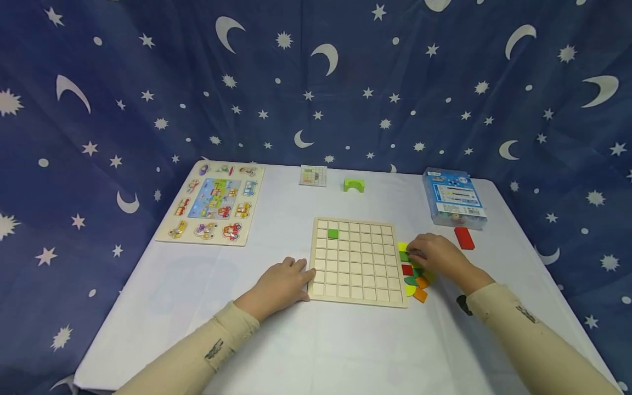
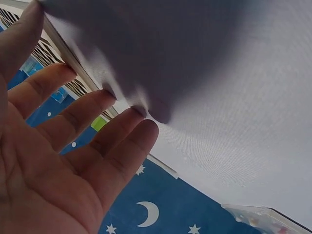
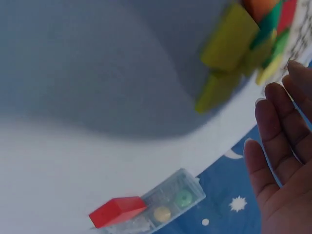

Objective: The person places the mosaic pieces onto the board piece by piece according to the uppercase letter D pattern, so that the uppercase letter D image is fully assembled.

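A square wooden grid board [image 1: 358, 264] lies flat in the middle of the table, with one green square tile [image 1: 333, 234] in an upper-left cell. At the board's left edge rests my left hand [image 1: 280, 286], its fingers spread and touching the rim. My right hand [image 1: 441, 258] reaches over a pile of coloured pieces along the board's right side, fingertips at a green piece [image 1: 404, 257]. Red, orange and yellow pieces [image 3: 230, 36] lie around it. In the right wrist view the visible fingers [image 3: 269, 122] are loosely extended, with nothing seen between them.
A wooden vehicle puzzle [image 1: 168, 233] lies at the back left. Behind the board are a small patterned card [image 1: 313, 175] and a green arch block [image 1: 354, 185]. A clear plastic box [image 1: 454, 198] stands at the back right, a red block [image 1: 464, 238] in front of it.
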`<state>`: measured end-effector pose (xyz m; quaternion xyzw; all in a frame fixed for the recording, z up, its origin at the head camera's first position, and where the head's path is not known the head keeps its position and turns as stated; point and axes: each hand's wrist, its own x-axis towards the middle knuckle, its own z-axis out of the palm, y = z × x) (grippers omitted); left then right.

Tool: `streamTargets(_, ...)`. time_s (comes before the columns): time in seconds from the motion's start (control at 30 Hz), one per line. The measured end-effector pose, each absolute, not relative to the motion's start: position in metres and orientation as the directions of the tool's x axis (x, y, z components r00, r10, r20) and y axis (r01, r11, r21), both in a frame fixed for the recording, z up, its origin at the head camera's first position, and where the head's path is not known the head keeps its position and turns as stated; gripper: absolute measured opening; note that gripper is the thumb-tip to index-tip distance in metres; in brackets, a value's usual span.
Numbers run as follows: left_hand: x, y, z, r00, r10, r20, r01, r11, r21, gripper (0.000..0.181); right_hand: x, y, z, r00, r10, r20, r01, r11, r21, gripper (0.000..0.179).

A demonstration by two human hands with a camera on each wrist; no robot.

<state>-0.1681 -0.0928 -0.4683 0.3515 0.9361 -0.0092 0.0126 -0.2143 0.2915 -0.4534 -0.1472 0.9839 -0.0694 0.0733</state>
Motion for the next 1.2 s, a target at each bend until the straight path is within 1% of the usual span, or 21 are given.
streamTargets(0.13, -0.168, -0.092, -0.469, -0.757, 0.652, -0.030, 0.653, 0.758, -0.004, 0.062, -0.211, 0.290, -0.461, -0.932, -0.341, -0.121, -0.324, 0.936, -0.137, 0.029)
streamTargets(0.27, -0.168, -0.093, -0.471, -0.764, 0.644, -0.033, 0.644, 0.765, 0.004, 0.063, -0.213, 0.287, -0.465, -0.932, -0.348, -0.101, -0.341, 0.937, -0.079, 0.033)
streamTargets(0.37, -0.168, -0.094, -0.473, -0.766, 0.642, -0.036, 0.642, 0.767, 0.007, 0.062, -0.217, 0.287, -0.467, -0.931, -0.348, -0.110, -0.344, 0.937, -0.058, 0.035)
streamTargets(0.63, -0.169, -0.092, -0.470, -0.760, 0.649, -0.031, 0.649, 0.760, 0.007, 0.062, -0.222, 0.294, -0.465, -0.924, -0.353, -0.148, -0.340, 0.934, -0.106, 0.040)
streamTargets(0.77, -0.168, -0.092, -0.468, -0.765, 0.643, -0.036, 0.643, 0.766, 0.015, 0.062, -0.222, 0.295, -0.463, -0.923, -0.353, -0.154, -0.335, 0.933, -0.135, 0.039)
streamTargets(0.9, -0.169, -0.092, -0.469, -0.764, 0.644, -0.038, 0.644, 0.765, 0.018, 0.062, -0.222, 0.294, -0.464, -0.922, -0.350, -0.165, -0.330, 0.934, -0.134, 0.037)
streamTargets(1.2, -0.169, -0.092, -0.471, -0.760, 0.649, -0.027, 0.649, 0.761, 0.021, 0.062, -0.219, 0.288, -0.468, -0.920, -0.357, -0.162, -0.359, 0.933, -0.020, 0.035)
